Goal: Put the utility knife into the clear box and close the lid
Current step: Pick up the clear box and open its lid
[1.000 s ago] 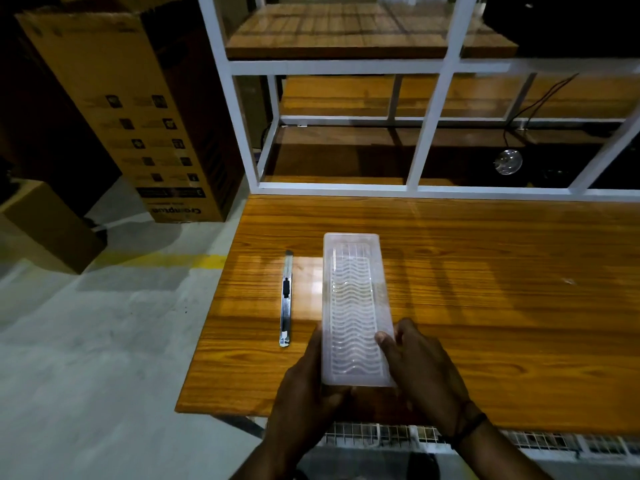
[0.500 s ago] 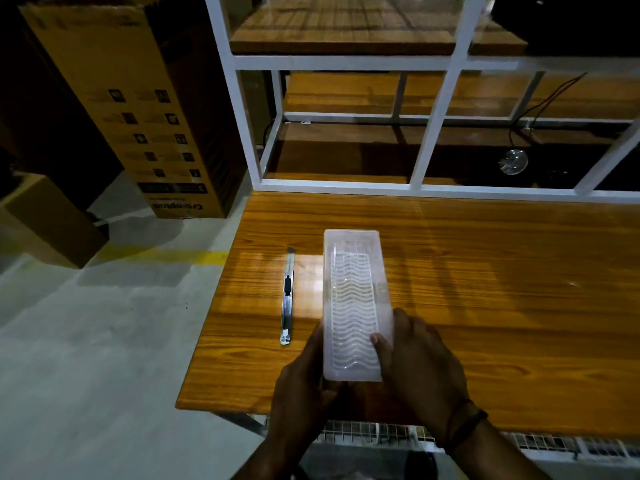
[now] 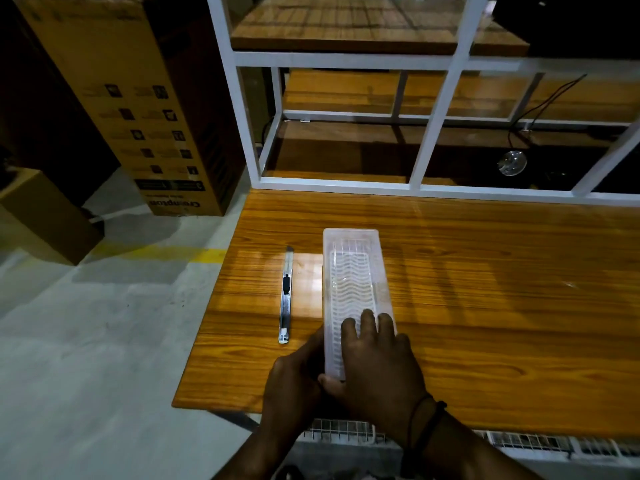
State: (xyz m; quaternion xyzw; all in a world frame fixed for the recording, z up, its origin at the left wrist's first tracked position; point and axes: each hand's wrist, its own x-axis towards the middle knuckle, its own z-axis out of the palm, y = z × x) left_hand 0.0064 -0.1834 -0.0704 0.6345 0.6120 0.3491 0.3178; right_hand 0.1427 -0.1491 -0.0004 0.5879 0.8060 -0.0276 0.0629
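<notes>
**Both hands on the clear box, knife lying loose beside it**

A wooden table (image 3: pixel 485 306) with orange-brown grain and a glossy finish is filling most of the view, a bright patch of light glaring off it near the left edge. Behind it a white-painted metal shelving frame (image 3: pixel 436 123) of square tubing is carrying wooden boards. To the left, on the grey concrete floor, a tall brown cardboard carton (image 3: pixel 145 109) is standing upside down; rows of small black pictograms are showing on its face, and the inverted brand print near its bottom is reading roughly "Crompton", though it is blurred.

The clear box (image 3: pixel 353 282), a long, narrow, frosted plastic rectangle with rounded corners and a wavy ribbed pattern on top, is lying lengthwise on the table with its lid on. The right hand (image 3: pixel 377 368), a dark cord bracelet at its wrist, is pressing flat on the near end, fingers spread over the lid. The left hand (image 3: pixel 294 379) is cupping the near left corner, its thumb running up along the side wall.

The utility knife (image 3: pixel 286 296), slim, silvery metal with 1 black slider, is lying just left of the box, parallel to it and untouched.
</notes>
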